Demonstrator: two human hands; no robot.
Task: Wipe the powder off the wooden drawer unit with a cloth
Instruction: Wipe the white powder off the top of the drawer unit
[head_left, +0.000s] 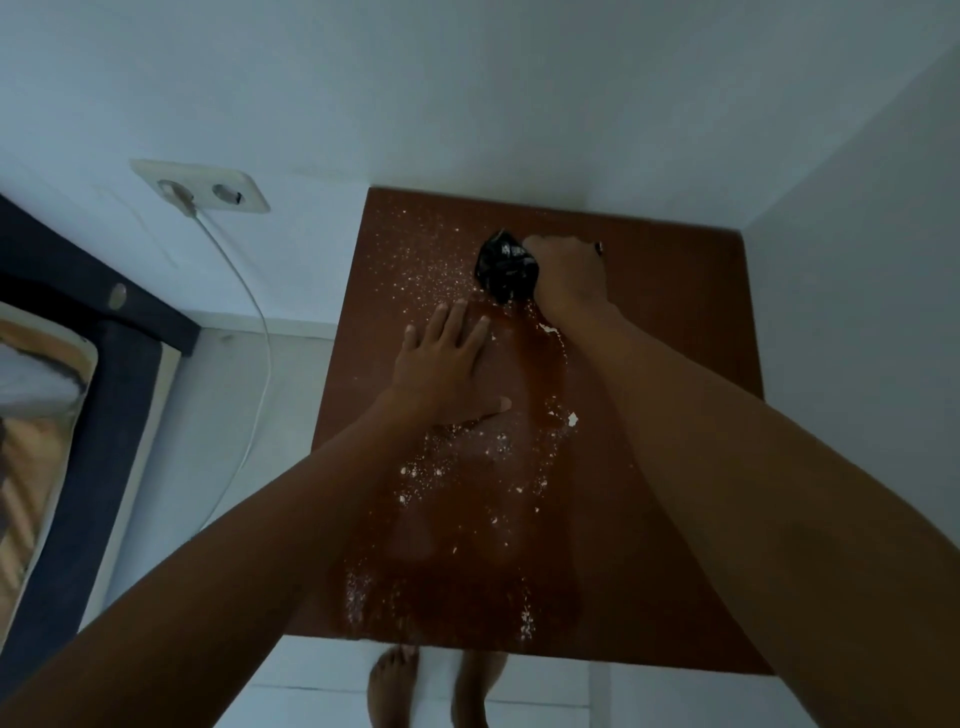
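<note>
Your right hand (569, 275) is curled round a bunched black cloth (506, 267), crumpled into a glossy, wrinkled wad that juts out to the left of your knuckles and presses on the top of the wooden drawer unit (675, 364) near its far edge, a little right of the middle. Your left hand (447, 364) lies flat with fingers straight and spread, palm down on the smooth reddish-brown top just left of centre, nearer to you than the cloth and apart from it; it holds nothing. White powder (431, 265) is scattered as fine specks toward the far left corner, just left of the cloth, and as coarser flakes and small clumps in a band that runs from beside your left thumb down to the near edge. Between your hands the surface looks darker and smeared. Left of the unit, a white cable (260, 332) hangs from a pale double wall socket (208, 187).
</note>
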